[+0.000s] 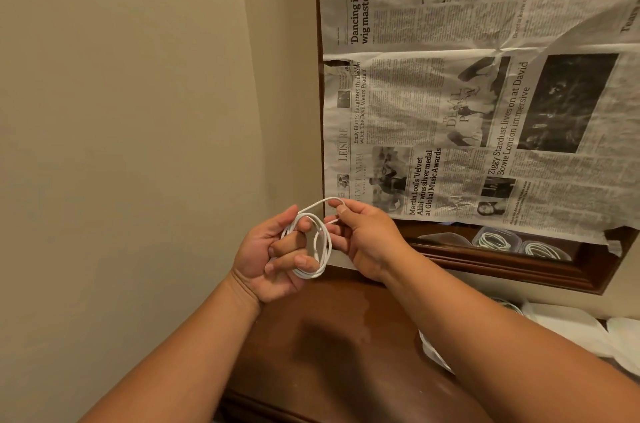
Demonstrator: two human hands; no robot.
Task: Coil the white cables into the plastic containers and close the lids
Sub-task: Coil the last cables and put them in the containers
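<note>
Forearms stretch toward a newspaper (485, 93) covering what looks like a mirror, above the dark wooden tabletop (329, 336). Left hand (266, 260) curls round the coiled white cable (325, 249); right hand (367, 239) pinches its top loop, held in mid-air.

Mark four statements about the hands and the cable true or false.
1. The left hand holds a coiled cable. True.
2. The right hand is empty. False: it pinches a loop of the cable.
3. A newspaper hangs behind the hands. True.
4. The cable lies in a container. False: it is held in the air above the wooden top.
</note>
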